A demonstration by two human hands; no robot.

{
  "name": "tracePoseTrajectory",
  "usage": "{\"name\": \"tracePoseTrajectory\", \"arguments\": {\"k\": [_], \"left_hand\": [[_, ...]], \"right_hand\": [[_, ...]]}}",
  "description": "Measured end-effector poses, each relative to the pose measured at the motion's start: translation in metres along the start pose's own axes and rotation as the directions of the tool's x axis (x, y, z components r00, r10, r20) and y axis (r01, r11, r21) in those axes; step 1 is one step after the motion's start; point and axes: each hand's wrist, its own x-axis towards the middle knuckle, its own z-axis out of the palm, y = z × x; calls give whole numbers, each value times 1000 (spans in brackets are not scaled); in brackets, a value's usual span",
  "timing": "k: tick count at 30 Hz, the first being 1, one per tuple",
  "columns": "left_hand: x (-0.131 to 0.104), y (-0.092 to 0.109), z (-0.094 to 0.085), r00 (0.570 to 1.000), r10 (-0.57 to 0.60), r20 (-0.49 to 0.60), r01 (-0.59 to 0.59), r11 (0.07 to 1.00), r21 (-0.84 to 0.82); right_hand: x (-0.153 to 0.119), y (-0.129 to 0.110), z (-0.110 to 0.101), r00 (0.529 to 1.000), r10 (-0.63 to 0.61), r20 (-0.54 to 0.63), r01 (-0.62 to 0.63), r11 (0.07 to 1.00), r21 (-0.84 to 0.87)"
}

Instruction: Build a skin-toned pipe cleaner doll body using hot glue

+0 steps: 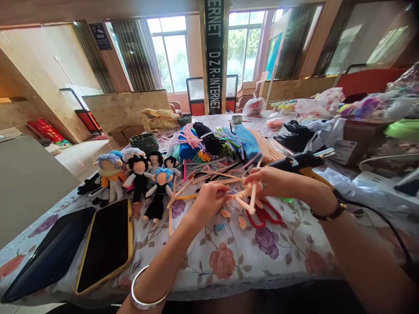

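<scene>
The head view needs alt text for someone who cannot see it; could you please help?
A person's right hand holds a bent peach pipe-cleaner piece, the left hand close beside it, near red-handled scissors on a flowered tablecloth. Dolls and a yellow-cased phone lie left; bundled pipe cleaners lie behind, a glue gun to the right.

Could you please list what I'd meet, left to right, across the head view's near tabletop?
Dark glossy slab, yellow-cased phone, blue-haired doll in black, left hand, red-handled scissors, black-and-yellow glue gun.
</scene>
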Motion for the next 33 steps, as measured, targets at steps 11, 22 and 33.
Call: {"name": "tracePoseTrajectory", "arguments": {"k": [11,22,33], "left_hand": [[3,7,-3,997,55,-46,-52,997,57],[2,15,-10,942,4,-336,-106,952,-287],[-3,23,-10,812,-42,-583,-215,906,-365]], "right_hand": [[2,-5,-2,997,6,72,-15,993,121],[2,-22,-8,998,-64,-16,66,978,197],[7,-13,-5,993,15,-115,46,863,503]]}}
